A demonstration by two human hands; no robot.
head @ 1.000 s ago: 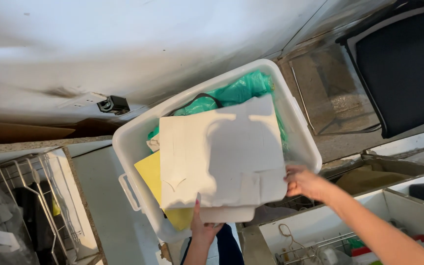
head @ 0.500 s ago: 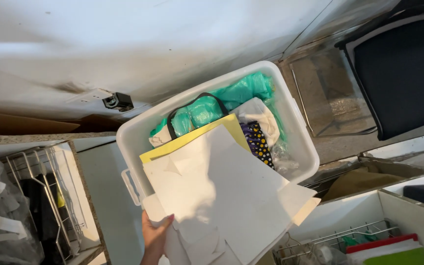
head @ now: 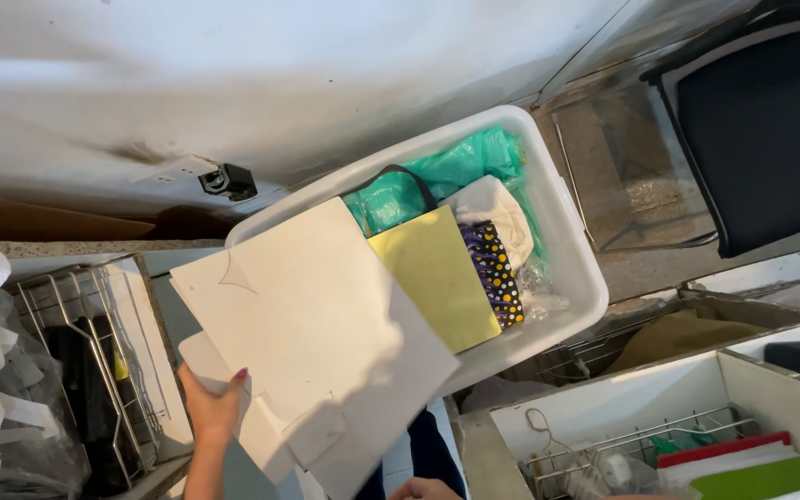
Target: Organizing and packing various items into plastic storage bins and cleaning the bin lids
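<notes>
1. White card sheets, flattened and stiff, sit in my left hand, whose grip is closed on their lower-left edge.
2. Long axis runs from upper left to lower right, tilted over the near-left corner of the white plastic bin.
3. My right hand barely shows at the bottom edge; I cannot tell its grip.
4. Half a second ago the sheets covered more of the bin; now the yellow folder and dotted pouch lie exposed.
</notes>
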